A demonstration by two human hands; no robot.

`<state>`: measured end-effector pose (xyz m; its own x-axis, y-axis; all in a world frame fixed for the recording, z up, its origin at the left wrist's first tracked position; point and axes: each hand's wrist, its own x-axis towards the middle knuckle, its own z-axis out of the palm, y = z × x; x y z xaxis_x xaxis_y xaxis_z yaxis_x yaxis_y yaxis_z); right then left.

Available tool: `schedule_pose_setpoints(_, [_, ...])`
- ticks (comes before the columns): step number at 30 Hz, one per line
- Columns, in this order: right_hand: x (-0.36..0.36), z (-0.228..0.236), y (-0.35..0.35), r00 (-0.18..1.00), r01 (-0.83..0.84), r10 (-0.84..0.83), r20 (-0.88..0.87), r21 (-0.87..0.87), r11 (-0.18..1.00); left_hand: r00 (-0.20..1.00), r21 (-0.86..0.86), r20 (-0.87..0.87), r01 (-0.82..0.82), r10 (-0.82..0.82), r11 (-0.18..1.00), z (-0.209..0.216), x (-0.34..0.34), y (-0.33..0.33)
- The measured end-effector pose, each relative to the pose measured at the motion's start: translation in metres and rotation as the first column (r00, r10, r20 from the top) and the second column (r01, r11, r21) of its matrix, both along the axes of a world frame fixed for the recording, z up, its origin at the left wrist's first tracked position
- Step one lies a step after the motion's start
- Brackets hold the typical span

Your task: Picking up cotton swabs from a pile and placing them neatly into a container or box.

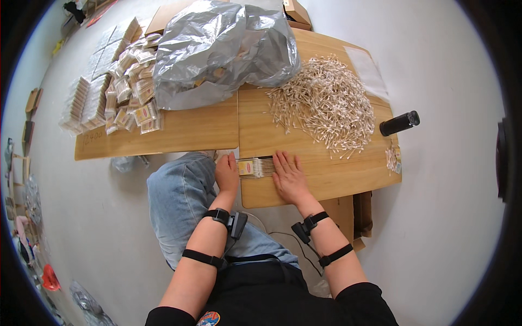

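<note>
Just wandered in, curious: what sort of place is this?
Probably a packing workshop: a swab heap on a table, piled packs to its left, and a swab row between the left hand and right hand.

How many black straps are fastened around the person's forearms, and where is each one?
4: the left wrist-side strap, the left elbow-side strap, the right wrist-side strap and the right elbow-side strap.
</note>
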<state>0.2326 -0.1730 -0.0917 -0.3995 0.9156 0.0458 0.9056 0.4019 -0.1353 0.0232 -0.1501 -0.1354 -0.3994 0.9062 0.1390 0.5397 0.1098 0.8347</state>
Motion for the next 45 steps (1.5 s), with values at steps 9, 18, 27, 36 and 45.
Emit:
schedule_pose_setpoints(9, [0.003,0.002,0.004,0.999,0.015,-0.014,0.032,-0.023,1.0,0.999,-0.022,0.022,0.041,-0.041,0.999,-0.003,-0.002,0.0])
schedule_pose_setpoints(18, [-0.027,-0.004,0.006,0.998,-0.048,0.048,-0.028,0.003,0.999,0.999,-0.03,0.036,0.022,-0.021,0.999,-0.004,0.001,0.001])
schedule_pose_setpoints(27, [-0.03,-0.003,0.007,0.987,-0.05,0.045,-0.152,-0.027,0.998,0.999,-0.027,0.022,0.04,-0.04,0.999,0.003,-0.001,0.0])
schedule_pose_setpoints(36, [-0.008,0.011,0.009,0.996,-0.084,0.084,-0.006,-0.079,0.993,0.964,0.016,0.246,-0.111,0.104,0.994,-0.015,-0.009,-0.002])
schedule_pose_setpoints(45, [-0.025,0.0,0.002,0.999,-0.043,0.042,-0.011,-0.07,0.997,0.97,-0.032,0.238,-0.047,0.053,0.998,-0.014,-0.002,0.0])
